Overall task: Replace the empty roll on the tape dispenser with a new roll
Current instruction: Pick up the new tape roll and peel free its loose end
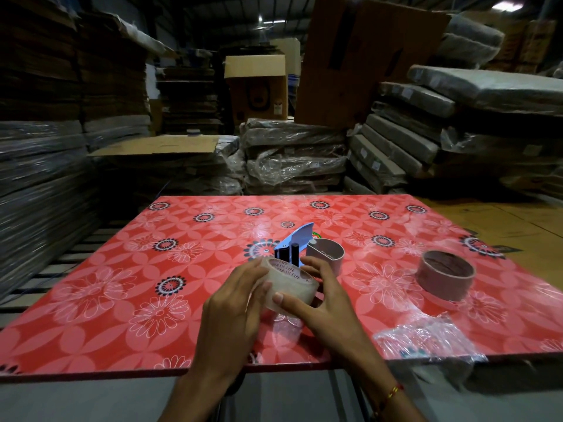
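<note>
Your left hand (234, 303) and right hand (323, 296) both grip the clear tape roll (291, 283) | dispenser (294, 246) just beyond fingertips | risk: loose end restick if your thumb slips.

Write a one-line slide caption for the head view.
Both hands, left hand and right hand, hold a new clear tape roll before the dispenser on the red table.

Head-high, forward-down, near table (91, 300)
</note>
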